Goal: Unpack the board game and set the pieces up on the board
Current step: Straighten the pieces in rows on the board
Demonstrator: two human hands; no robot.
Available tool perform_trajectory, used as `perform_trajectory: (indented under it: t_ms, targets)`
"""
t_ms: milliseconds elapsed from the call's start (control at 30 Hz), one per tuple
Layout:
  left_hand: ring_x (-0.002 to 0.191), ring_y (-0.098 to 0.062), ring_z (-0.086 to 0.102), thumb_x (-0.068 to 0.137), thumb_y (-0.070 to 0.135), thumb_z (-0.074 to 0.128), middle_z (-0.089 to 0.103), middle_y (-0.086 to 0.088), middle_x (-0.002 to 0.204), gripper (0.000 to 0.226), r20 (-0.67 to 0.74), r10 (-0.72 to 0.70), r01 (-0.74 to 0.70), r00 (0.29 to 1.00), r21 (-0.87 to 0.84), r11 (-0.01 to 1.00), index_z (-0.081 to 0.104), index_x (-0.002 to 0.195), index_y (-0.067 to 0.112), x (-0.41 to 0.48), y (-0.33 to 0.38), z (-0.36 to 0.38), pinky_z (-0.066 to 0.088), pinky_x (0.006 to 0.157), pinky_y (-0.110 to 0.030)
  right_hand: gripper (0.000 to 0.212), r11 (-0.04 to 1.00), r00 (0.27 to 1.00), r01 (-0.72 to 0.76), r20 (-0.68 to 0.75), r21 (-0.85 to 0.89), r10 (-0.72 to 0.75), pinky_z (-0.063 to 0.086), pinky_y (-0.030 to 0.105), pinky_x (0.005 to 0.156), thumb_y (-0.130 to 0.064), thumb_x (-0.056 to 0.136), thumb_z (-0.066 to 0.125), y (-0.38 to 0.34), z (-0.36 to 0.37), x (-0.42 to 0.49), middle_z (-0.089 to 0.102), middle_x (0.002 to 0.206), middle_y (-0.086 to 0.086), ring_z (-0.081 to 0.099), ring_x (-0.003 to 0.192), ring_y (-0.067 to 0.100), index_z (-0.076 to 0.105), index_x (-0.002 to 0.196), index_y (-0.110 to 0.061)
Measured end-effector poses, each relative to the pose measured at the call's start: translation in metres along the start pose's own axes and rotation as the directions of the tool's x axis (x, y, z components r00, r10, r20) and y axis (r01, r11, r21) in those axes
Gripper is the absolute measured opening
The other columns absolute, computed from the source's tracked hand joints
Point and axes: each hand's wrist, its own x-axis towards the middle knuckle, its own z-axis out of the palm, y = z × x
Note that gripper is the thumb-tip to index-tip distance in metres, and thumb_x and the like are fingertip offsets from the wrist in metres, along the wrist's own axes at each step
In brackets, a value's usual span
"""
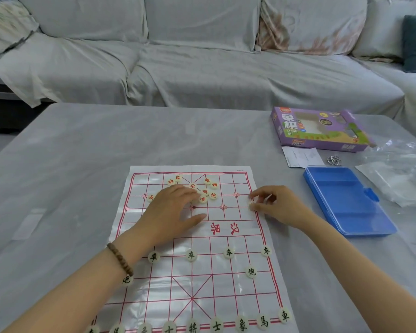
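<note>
One piece seemingly between right fingers.

Red-gridded white board — cream pieces lettered black or red; blue case, purple box

The purple cardboard game box says 象棋 in big yellow characters, with "XIANG QI" in small letters right under it. The white plastic board sheet with red grid lines has 汉界 printed in red across the middle band, upside down from this side. The round cream pieces with black characters read 卒 on the four in the pawn row, 炮 on two, and along the near edge 將, 士, 象, 馬, 車. The cream pieces with red characters include 炮 and 相; the others are too blurry. The white paper slip has print that's too small to read.
</note>
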Motion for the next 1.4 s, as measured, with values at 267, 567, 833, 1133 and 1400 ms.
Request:
perform_trajectory:
  t_ms: [267, 567, 833, 1133, 1400]
  targets:
    - [0.143, -0.01, 0.009, 0.066, 0.079, -0.004, 0.02, 0.015, 0.154, 0.095, 0.099, 0.146, -0.164, 0.984, 0.209, 0.964, 0.02, 0.147, 0.034, -0.007, 0.013, 0.004, -0.006, 0.114, -0.027, 0.02, 0.994, 0.968, 0.078, -0.232, -0.079, -0.094, 0.041, 0.011, 0.065, -0.032, 0.089, 0.058, -0.015, 0.014, -0.001, 0.056, 0.094, -0.011, 0.054, 0.08, 0.01, 0.055, 0.108, -0.033]
    - [0.144, -0.008, 0.003, 0.062, 0.078, -0.028, 0.012, 0.012, 0.156, 0.106, 0.072, 0.11, -0.117, 0.991, 0.09, 0.989, 0.017, 0.147, 0.033, -0.003, 0.004, 0.005, -0.004, 0.116, -0.028, 0.037, 0.845, 0.932, 0.346, 0.043, -0.407, -0.361, 0.033, 0.016, 0.087, -0.046, 0.089, 0.053, -0.04, 0.038, -0.011, 0.056, 0.115, -0.014, 0.047, 0.098, 0.003, 0.054, 0.125, -0.037]
    - [0.142, -0.008, 0.013, 0.068, 0.082, -0.017, 0.026, 0.013, 0.152, 0.104, -0.062, 0.018, -0.019, 0.998, -0.011, 1.0, 0.031, 0.144, 0.03, -0.01, -0.02, -0.006, 0.007, 0.115, -0.03, 0.029, 0.808, 0.928, 0.314, -0.019, -0.498, -0.372, 0.024, 0.018, 0.087, -0.052, 0.086, 0.055, -0.037, 0.044, -0.002, 0.057, 0.112, -0.014, 0.048, 0.105, 0.005, 0.062, 0.109, -0.037]
    - [0.142, -0.008, 0.015, 0.069, 0.08, -0.016, 0.028, 0.014, 0.151, 0.102, -0.038, 0.052, -0.054, 0.998, -0.045, 0.998, 0.034, 0.142, 0.03, -0.011, -0.011, 0.001, 0.004, 0.113, -0.024, 0.036, 0.875, 0.961, 0.268, 0.048, -0.403, -0.273, 0.024, 0.02, 0.093, -0.048, 0.082, 0.062, -0.03, 0.02, -0.001, 0.056, 0.116, -0.016, 0.048, 0.106, 0.004, 0.059, 0.117, -0.04]
    - [0.142, -0.009, 0.015, 0.069, 0.08, -0.015, 0.029, 0.014, 0.15, 0.101, -0.049, 0.042, -0.044, 0.998, -0.043, 0.998, 0.035, 0.142, 0.03, -0.01, -0.015, 0.0, 0.003, 0.112, -0.023, 0.034, 0.895, 0.96, 0.226, -0.068, -0.384, -0.272, 0.034, 0.026, 0.093, -0.056, 0.077, 0.064, -0.033, 0.036, 0.002, 0.058, 0.1, -0.015, 0.049, 0.089, 0.004, 0.062, 0.105, -0.036]
